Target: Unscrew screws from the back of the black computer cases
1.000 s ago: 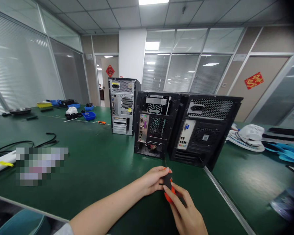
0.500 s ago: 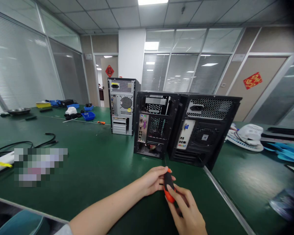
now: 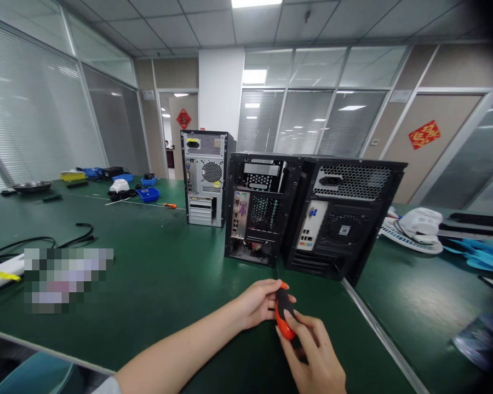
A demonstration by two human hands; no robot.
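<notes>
An orange-and-black screwdriver [image 3: 285, 314] is held between both hands over the table, its thin shaft pointing away toward the computer cases. My left hand [image 3: 259, 302] closes around the front of the handle, thumb near the orange collar. Gripping the rear of the handle, my right hand [image 3: 312, 347] has thumb and fingers on either side. Just beyond the shaft stands an opened black computer case [image 3: 252, 210], its rear facing me. The shaft looks close to its lower right corner; I cannot tell whether they touch.
Another black case [image 3: 340, 219] leans at the right, and a silver-backed case [image 3: 204, 178] stands behind left. Blue trays [image 3: 148, 194], a second screwdriver [image 3: 170, 206] and black cables [image 3: 72, 235] lie left. White fan parts [image 3: 419, 230] and blue blades [image 3: 476, 249] sit right.
The screwdriver handle has turned slightly in my fingers, showing more orange along its side. My hands are otherwise nearly in the same place.
</notes>
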